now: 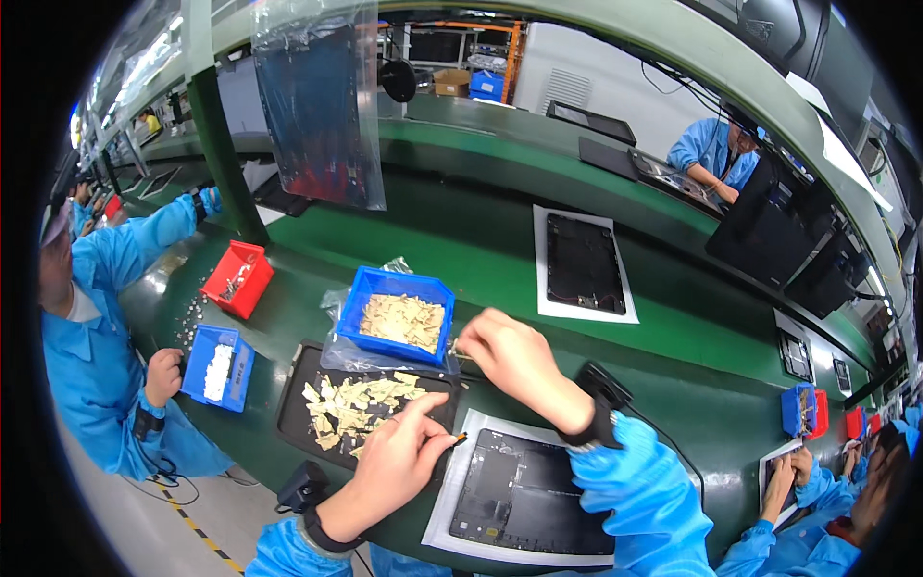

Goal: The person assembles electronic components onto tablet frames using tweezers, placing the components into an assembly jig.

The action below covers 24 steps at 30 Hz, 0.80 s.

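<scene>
My left hand (399,466) pinches a small dark part with an orange tip (460,439) between thumb and forefinger, above the near-left corner of a black tablet housing (524,495). That housing lies on a white sheet (440,524). My right hand (514,358) is beside the right wall of a blue bin (351,322), fingers pressed together; whatever is in them is too small to make out. Small tan pieces (402,320) fill the bin. Left of my left hand, a black tray (291,413) holds scattered pale yellow pieces (351,409).
A second black housing (584,262) lies on a white sheet farther back. To the left are a red bin (240,279) and another blue bin (231,370), beside a co-worker (106,327). A plastic-wrapped sheet (322,106) hangs ahead. Cables trail from my wrist bands.
</scene>
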Available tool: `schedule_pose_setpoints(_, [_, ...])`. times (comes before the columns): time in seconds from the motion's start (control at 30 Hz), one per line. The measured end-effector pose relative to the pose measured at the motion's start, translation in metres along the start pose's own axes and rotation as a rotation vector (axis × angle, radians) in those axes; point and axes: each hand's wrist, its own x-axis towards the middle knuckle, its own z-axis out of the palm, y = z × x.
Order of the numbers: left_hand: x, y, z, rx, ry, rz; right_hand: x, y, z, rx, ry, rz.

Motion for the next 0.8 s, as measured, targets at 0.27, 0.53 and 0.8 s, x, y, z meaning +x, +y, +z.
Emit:
schedule_pose_setpoints(0.27, [0.012,0.022,0.023,-0.034,-0.231,0.144,-0.114,-0.008,-0.06,0.488,-0.232,0.191])
schedule_pose_setpoints(0.53, [0.004,0.035,0.043,-0.077,-0.297,0.049,-0.146,0.007,-0.055,0.426,-0.087,-0.021])
schedule_pose_setpoints(0.8, [-0.032,0.018,0.059,-0.312,-0.274,-0.218,-0.149,0.016,-0.049,0.733,-0.263,0.358])
